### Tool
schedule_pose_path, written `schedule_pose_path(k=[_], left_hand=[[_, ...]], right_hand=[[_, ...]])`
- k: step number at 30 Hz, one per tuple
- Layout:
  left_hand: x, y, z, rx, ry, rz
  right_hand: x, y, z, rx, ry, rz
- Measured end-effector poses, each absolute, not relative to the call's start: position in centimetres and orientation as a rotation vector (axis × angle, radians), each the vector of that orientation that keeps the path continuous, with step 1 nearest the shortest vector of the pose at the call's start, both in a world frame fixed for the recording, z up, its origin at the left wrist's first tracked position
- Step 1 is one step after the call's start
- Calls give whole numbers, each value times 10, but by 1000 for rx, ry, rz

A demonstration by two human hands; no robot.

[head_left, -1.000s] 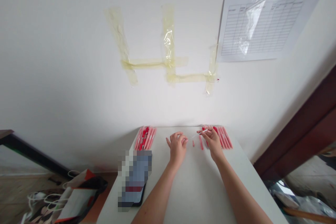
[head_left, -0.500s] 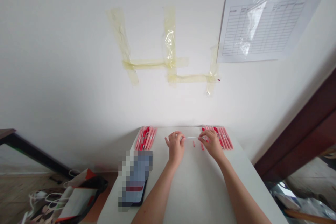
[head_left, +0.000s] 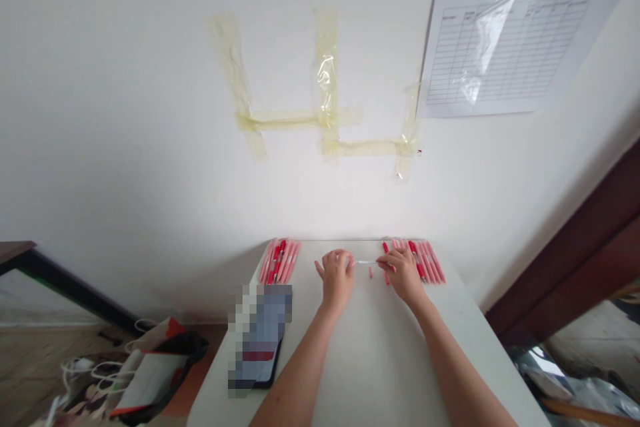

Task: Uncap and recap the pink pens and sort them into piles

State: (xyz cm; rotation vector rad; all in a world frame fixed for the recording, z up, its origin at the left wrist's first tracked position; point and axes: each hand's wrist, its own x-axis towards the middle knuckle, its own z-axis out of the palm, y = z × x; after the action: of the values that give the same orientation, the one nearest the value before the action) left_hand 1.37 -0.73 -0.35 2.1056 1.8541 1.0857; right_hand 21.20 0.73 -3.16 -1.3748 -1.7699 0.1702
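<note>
A second ago only the right hand (head_left: 404, 273) held the thin clear tube (head_left: 365, 262). Now the left hand (head_left: 336, 278) pinches the other end too. Both sets of fingers are clamped on it, just above the worktop (head_left: 380, 360), between the left pen pile (head_left: 279, 260) and the right pen pile (head_left: 426, 260). The floor bag (head_left: 150, 373) holds something white.

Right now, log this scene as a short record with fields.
Left hand: pinches one end of a thin pale rod.
Right hand: pinches the rod's other end.
Things: small red piece on the table between the hands; left row of pink pens; right row of pink pens.
Rest: phone at the table's left edge; printed sheet taped to the wall.
</note>
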Motion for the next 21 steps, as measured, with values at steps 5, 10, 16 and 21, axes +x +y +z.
schedule_pose_path(k=[5, 10, 16, 21], left_hand=[[12, -5, -5, 2104, 1901, 1092], [14, -5, -11, 2094, 2038, 1020], [15, -7, -15, 2097, 2136, 748], [14, -8, -12, 2088, 2156, 706]], right_hand=[[214, 7, -32, -1371, -1744, 168], [219, 8, -34, -1402, -1656, 132], [223, 10, -36, -1417, -1600, 133], [223, 10, -37, -1408, -1572, 124]])
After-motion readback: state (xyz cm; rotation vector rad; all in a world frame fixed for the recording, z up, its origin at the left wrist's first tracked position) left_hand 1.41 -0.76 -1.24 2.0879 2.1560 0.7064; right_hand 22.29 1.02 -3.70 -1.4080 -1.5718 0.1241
